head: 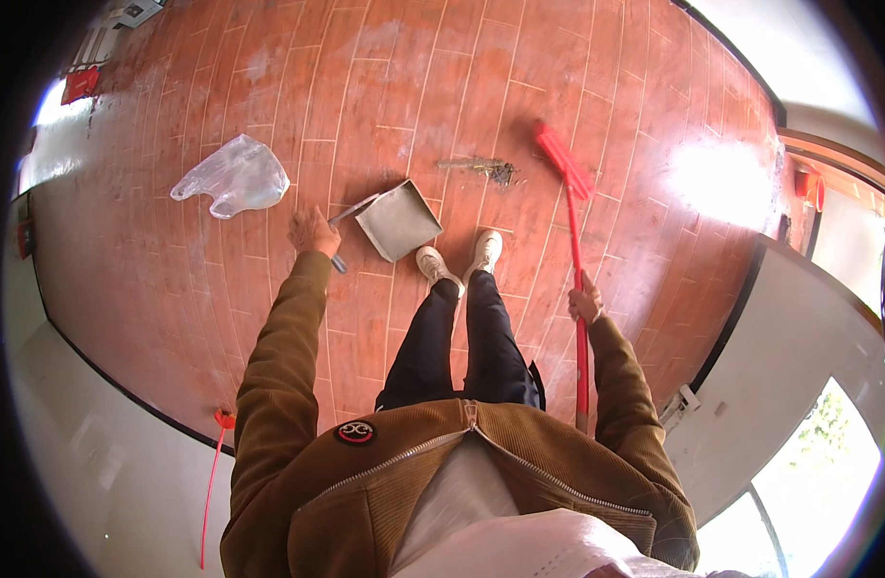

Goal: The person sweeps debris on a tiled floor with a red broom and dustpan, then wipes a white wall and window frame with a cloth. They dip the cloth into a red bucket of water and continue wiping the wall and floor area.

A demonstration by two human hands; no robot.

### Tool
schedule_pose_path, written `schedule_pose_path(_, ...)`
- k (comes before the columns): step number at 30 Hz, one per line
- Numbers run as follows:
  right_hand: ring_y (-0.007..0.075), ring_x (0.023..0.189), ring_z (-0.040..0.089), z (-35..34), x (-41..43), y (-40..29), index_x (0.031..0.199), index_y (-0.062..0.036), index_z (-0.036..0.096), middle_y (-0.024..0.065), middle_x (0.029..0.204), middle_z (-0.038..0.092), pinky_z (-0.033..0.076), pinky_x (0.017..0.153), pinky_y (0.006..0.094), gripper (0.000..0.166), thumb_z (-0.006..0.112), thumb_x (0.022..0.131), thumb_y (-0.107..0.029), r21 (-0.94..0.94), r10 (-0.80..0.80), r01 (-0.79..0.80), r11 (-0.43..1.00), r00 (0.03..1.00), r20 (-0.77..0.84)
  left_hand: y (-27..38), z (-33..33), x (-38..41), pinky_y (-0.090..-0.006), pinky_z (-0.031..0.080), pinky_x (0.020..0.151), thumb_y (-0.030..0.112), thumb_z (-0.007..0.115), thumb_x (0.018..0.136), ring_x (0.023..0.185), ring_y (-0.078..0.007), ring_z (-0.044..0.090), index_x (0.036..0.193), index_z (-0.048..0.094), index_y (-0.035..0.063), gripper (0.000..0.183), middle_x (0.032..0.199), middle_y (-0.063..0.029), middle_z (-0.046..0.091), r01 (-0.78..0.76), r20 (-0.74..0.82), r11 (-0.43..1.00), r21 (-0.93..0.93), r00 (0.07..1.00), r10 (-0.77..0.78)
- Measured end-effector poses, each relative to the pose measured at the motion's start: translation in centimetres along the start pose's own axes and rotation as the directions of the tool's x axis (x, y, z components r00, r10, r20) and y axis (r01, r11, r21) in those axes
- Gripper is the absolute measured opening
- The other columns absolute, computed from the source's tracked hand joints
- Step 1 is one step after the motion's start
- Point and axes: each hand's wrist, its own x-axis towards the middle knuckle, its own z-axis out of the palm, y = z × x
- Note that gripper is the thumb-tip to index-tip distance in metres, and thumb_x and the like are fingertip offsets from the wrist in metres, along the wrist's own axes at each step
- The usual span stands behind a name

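Observation:
My left hand (315,233) grips the grey handle of a metal dustpan (399,221). The pan rests by my feet, its tray showing no debris. In my right hand (585,298) is the red shaft of a broom (575,238). The red broom head (564,160) is out ahead on the right, slightly blurred, apart from the dirt. A small heap of dark debris (502,172) lies on the floor between the dustpan and the broom head, with a pale streak of dust (457,163) reaching to its left.
A translucent plastic bag (234,178) lies on the wood-look tile floor (385,87) at the left. Another red long-handled tool (213,477) leans on the left wall (117,441). My white shoes (489,250) stand just behind the debris. A red container (811,189) is at the far right.

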Motion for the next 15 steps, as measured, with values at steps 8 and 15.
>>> schedule_pose_path(8, 0.0077, 0.037, 0.036, 2.3, -10.1, -1.6, 0.133, -0.0052, 0.025, -0.0017, 0.053, 0.037, 0.027, 0.033, 0.0212, 0.06, 0.048, 0.078, -0.006, 0.238, 0.047, -0.119, 0.964, 0.957, 0.287, 12.2, 10.0, 2.7, -0.0419, 0.041, 0.075, 0.01, 0.059, 0.067, 0.09, -0.0303, 0.049, 0.092, 0.05, 0.006, 0.027, 0.092, -0.0127, 0.05, -0.514, -0.248, 0.777, -0.364, 0.857, 0.451)
schedule_pose_path(15, 0.0039, 0.047, 0.038, 3.0, -7.9, 0.3, 0.126, -0.0024, 0.034, -0.001, 0.067, 0.04, 0.031, 0.041, 0.0179, 0.052, 0.046, 0.075, -0.001, 0.127, 0.299, -0.303, 0.944, 0.953, 0.048, 18.5, 31.8, 11.9, -0.0416, 0.042, 0.074, 0.014, 0.058, 0.074, 0.086, -0.0325, 0.051, 0.09, 0.053, 0.0056, 0.018, 0.091, -0.0151, 0.053, -0.368, 0.098, 0.859, -0.356, 0.899, 0.426)
